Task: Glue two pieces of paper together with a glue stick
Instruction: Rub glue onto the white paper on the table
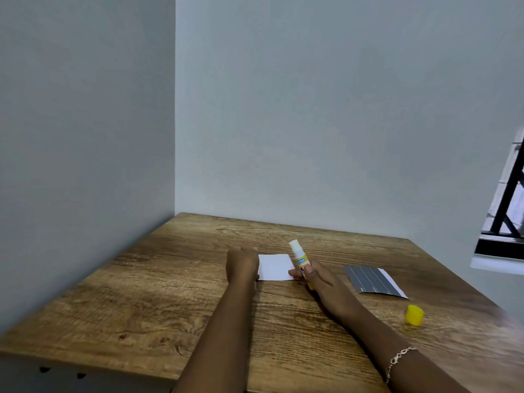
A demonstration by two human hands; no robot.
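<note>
Gripping the uncapped glue stick (pixel 300 261) tip-up, the right hand (pixel 317 276) hovers over white paper (pixel 275 267) pinned by the closed left hand (pixel 241 261). Rightward lie second paper (pixel 373 280) and yellow cap (pixel 414 315); joining remains.

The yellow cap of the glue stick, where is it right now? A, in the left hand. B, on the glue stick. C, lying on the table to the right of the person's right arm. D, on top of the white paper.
C: the yellow cap lies on the bare table, right of the right arm, while the right hand holds the uncapped glue stick.
</note>
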